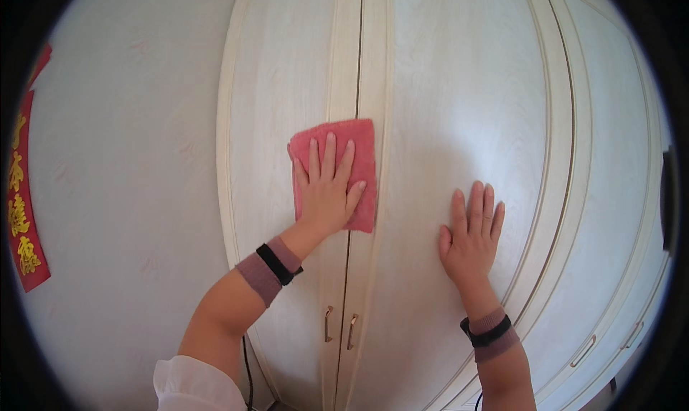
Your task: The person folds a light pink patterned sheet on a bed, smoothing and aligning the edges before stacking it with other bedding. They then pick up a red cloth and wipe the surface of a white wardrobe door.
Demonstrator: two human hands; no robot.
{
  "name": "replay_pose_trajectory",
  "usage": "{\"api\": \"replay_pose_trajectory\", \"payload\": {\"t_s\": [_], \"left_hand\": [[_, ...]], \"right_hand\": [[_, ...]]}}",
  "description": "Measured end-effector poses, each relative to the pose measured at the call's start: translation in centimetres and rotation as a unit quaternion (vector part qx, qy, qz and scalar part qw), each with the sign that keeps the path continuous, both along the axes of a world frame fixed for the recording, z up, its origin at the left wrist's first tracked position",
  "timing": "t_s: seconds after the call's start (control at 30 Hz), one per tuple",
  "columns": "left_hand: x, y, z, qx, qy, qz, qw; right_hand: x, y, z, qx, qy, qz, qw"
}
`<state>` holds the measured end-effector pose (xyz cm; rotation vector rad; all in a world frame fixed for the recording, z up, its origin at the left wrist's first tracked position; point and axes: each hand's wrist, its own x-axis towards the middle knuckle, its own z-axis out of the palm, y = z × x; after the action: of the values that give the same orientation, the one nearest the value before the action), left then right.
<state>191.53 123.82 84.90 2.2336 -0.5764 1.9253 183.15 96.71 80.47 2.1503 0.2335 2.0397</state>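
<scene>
A folded pink cloth (361,149) lies flat against the pale wooden wardrobe doors (459,66), spanning the gap between two of them. My left hand (326,188) presses on it with fingers spread, palm toward the door. To the right, my right hand (471,239) rests flat on the neighbouring door panel, fingers stretched out, holding nothing. Both wrists wear mauve cuffs with black straps; a white sleeve (197,386) shows on my left arm. Two small metal handles (328,323) sit below the cloth, one on each side of the gap.
A light patterned wall (136,160) stands left of the wardrobe, with a red banner with gold characters (27,217) at the far left. More wardrobe doors (610,124) with handles (583,351) continue to the right. A dark cable (248,368) hangs near my left forearm.
</scene>
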Motion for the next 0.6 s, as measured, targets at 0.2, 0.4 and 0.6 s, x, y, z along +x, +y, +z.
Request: {"api": "replay_pose_trajectory", "payload": {"t_s": [0.2,0.4,0.6], "left_hand": [[1.0,-0.6,13.9,0.024,-0.062,0.031,0.997],[1.6,-1.9,28.4,0.024,0.001,0.045,0.999],[1.6,-1.5,34.6,-0.013,0.049,0.037,0.998]], "right_hand": [[-0.9,-0.5,1.2,0.024,0.004,-0.002,1.0],[-0.7,-1.2,1.1,0.034,0.001,-0.006,0.999],[-0.6,-0.6,1.1,0.039,-0.001,0.009,0.999]]}}
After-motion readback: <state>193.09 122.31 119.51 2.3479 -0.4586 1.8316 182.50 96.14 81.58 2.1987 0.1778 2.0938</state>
